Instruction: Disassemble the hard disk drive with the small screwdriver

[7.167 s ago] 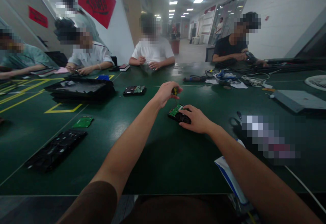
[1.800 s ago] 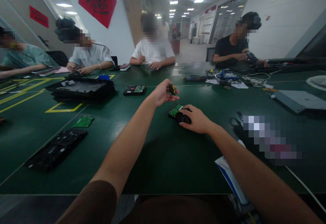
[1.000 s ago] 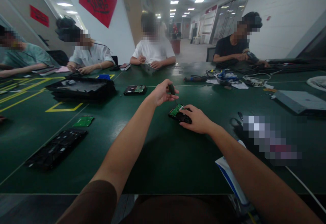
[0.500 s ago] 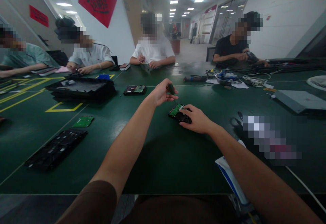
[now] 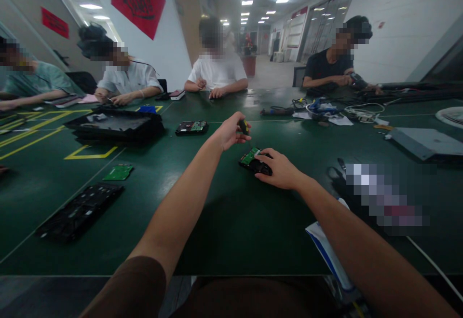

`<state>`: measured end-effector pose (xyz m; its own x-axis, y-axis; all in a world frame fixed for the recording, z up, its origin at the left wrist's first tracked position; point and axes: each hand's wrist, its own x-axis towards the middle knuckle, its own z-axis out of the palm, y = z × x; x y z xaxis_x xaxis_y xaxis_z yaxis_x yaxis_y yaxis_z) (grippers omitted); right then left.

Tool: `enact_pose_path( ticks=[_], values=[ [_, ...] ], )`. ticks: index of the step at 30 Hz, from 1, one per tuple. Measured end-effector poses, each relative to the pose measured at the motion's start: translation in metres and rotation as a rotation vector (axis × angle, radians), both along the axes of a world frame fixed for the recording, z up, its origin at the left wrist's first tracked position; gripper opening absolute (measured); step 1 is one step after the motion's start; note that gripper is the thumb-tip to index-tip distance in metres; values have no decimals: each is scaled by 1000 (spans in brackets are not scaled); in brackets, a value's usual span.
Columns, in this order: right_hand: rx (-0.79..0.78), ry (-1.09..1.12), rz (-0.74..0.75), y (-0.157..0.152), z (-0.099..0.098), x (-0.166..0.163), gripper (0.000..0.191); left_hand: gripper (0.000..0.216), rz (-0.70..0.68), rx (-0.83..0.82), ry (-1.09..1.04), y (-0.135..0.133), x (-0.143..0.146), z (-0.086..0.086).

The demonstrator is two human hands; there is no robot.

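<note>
A small black hard drive (image 5: 253, 162) with a green circuit board on top lies on the dark green table (image 5: 231, 221) straight ahead. My right hand (image 5: 280, 170) rests over its near right side, fingers curled on it. My left hand (image 5: 230, 131) hovers just above and left of the drive, fingers pinched round the black and yellow handle of a small screwdriver (image 5: 244, 126) that points down towards the board.
Another drive (image 5: 191, 127), a stack of black trays (image 5: 115, 126), a loose green board (image 5: 118, 172) and a black panel (image 5: 77, 212) lie to the left. Cables and a bowl (image 5: 318, 110) sit at the far right, a grey box (image 5: 421, 142) beyond. Several people sit round the table.
My left hand's fingers shifted round the screwdriver handle, which tilted back and forth. The right hand and the drive stayed put.
</note>
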<state>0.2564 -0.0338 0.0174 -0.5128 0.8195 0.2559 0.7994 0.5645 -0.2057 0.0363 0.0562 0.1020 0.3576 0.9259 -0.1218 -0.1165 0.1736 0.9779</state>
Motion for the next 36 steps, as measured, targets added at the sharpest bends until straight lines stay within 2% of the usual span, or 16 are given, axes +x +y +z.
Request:
enact_pose_path(
  ticks=[4, 9, 14, 20, 26, 30, 36],
  values=[
    [0, 1, 1, 0, 1, -1, 67, 30, 14, 28, 21, -1, 1, 0],
    [-5, -5, 2, 0, 1, 0, 67, 30, 7, -25, -26, -3, 2, 1],
    [-2, 1, 0, 0, 0, 0, 67, 27, 72, 9, -28, -3, 0, 1],
    [1, 3, -3, 1, -1, 0, 67, 29, -44, -9, -54, -3, 1, 1],
    [2, 7, -4, 1, -2, 1, 67, 26, 21, -5, -46, -2, 1, 1],
    [6, -4, 2, 1, -1, 0, 68, 29, -28, 46, -20, -4, 0, 1],
    [14, -11, -4, -2, 1, -1, 66, 28, -44, -23, -43, -2, 0, 1]
  ],
)
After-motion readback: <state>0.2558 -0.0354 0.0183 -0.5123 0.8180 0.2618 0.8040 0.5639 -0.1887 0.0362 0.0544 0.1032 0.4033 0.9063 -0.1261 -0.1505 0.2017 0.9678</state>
